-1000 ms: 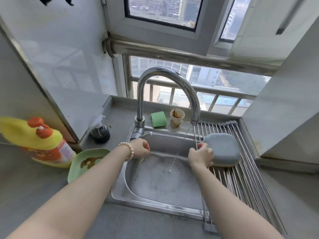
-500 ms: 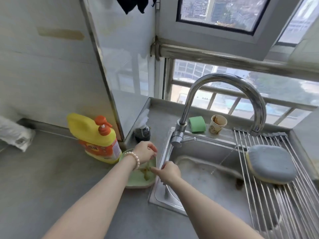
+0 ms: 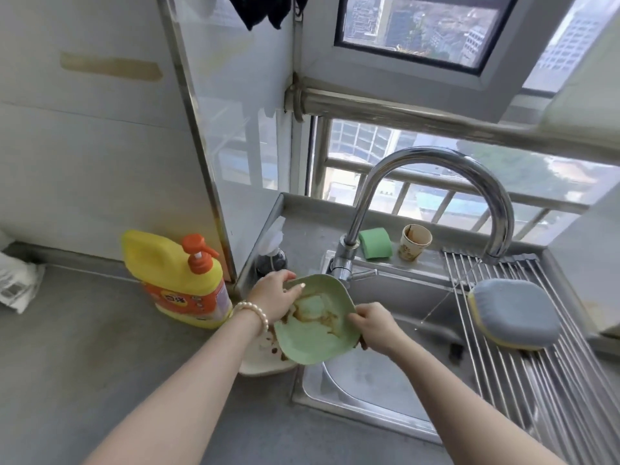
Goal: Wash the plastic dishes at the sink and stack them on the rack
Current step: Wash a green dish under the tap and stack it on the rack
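Both hands gripped the dirty green plate [image 3: 315, 325] by opposite rims, left hand [image 3: 273, 295] and right hand [image 3: 374, 327], lifted over the sink's [image 3: 369, 394] left edge. It wanted carrying level under the faucet [image 3: 436, 182], lest sauce drip onto the counter [image 3: 84, 364].

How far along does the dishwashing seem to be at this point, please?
Early. One blue dish already rests upside down on the rack. Both hands, left and right, hold the still-stained green dish by the sink. A soiled cream dish remains.
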Demonstrator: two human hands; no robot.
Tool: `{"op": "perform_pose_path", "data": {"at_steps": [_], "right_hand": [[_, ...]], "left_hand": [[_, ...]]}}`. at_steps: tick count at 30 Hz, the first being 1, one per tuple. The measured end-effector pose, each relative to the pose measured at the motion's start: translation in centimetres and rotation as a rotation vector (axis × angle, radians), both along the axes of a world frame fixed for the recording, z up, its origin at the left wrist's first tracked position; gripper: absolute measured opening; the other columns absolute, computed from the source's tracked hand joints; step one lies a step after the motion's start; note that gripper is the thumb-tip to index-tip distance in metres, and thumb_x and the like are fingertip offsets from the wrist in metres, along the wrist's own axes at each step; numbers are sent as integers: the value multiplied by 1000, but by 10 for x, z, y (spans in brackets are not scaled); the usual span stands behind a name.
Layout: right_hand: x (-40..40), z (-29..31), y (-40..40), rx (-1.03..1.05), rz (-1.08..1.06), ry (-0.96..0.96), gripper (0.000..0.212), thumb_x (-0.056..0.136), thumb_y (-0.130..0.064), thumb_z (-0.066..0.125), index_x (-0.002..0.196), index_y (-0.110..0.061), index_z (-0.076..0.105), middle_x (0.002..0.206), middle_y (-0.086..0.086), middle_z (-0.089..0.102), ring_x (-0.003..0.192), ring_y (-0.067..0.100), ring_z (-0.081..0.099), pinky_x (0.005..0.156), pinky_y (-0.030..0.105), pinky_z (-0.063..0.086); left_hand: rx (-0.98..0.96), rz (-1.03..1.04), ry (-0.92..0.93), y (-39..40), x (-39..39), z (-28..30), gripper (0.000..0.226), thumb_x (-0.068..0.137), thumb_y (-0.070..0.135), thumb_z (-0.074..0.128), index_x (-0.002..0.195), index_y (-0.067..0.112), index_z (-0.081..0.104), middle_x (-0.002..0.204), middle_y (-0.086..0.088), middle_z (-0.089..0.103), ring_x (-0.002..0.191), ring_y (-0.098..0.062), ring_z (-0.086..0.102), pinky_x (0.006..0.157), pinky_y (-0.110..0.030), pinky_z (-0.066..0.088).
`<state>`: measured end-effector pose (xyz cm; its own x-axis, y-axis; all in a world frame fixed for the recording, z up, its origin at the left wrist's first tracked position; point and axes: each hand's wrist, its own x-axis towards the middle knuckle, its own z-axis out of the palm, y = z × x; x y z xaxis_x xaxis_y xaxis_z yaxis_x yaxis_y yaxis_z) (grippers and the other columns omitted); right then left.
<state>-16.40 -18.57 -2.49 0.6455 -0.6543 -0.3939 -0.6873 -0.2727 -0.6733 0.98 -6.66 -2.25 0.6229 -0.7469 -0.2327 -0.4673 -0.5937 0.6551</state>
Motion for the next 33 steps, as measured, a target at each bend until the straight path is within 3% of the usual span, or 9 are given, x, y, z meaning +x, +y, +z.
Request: {"op": "perform_pose_path", "data": {"at_steps": [4,9,13,17,19,22,25,29,33], "right_hand": [[-29,21,-19,-84,-63,-74,25,93,-14,56,71,-13,67,51,-4,58,38,7,51,42,18,38],[-53,5,-3,-808,8,51,35,89,-26,61,116,-3,66,110,12,68,103,31,64,88,38,51],[-79,9,23,-550,475,105,82,90,-63,-2,113,-12,58,119,6,63,116,27,52,110,39,32],[-92,11,-8,-650,371,423,138,51,-70,-47,143,-8,35,149,11,37,138,24,32,117,38,12],[-80,15,-20,-566,276,428,117,68,-74,-31,151,-6,17,159,12,14,146,22,12,118,40,3],[-66,24,-8,-369,410,250,60,103,-44,12,154,-13,5,161,7,-2,147,18,-6,118,34,-5],[-90,30,-1,-261,544,265,55,104,-41,16,153,-16,16,160,4,8,148,17,3,117,27,0],[-98,28,-41,-441,315,499,76,97,-60,17,152,-7,10,160,11,4,147,25,7,119,37,7],[-84,36,-20,-194,490,240,57,104,-41,18,153,-13,6,160,7,-2,148,22,-4,119,33,-2]], "left_hand": [[-26,5,364,-22,-18,-3,27,99,36,47,105,16,63,96,-3,66,89,-19,62,80,-30,51],[-138,101,487,-47,-56,-17,25,102,23,41,88,15,59,81,-9,62,71,-23,58,66,-33,50],[-203,134,470,-64,-78,-21,29,102,26,41,96,10,65,85,-9,67,82,-28,65,77,-42,56],[-295,133,503,-78,-103,-22,34,101,25,44,79,9,64,76,-12,63,71,-24,59,73,-47,53],[-336,116,522,-85,-118,-16,31,101,22,44,79,10,63,74,-10,61,72,-21,54,72,-38,50],[-410,196,672,-95,-123,-11,32,101,19,46,74,14,63,71,-6,62,74,-21,56,79,-37,48],[-386,237,668,-94,-112,-9,29,101,24,47,79,18,65,78,-9,67,76,-25,62,80,-40,52],[-375,198,684,-103,-130,-6,29,101,23,45,84,11,66,74,-6,65,74,-24,60,78,-42,53],[-375,246,713,-113,-134,-7,35,101,21,45,72,13,63,71,-9,64,74,-25,59,82,-50,52]]}}
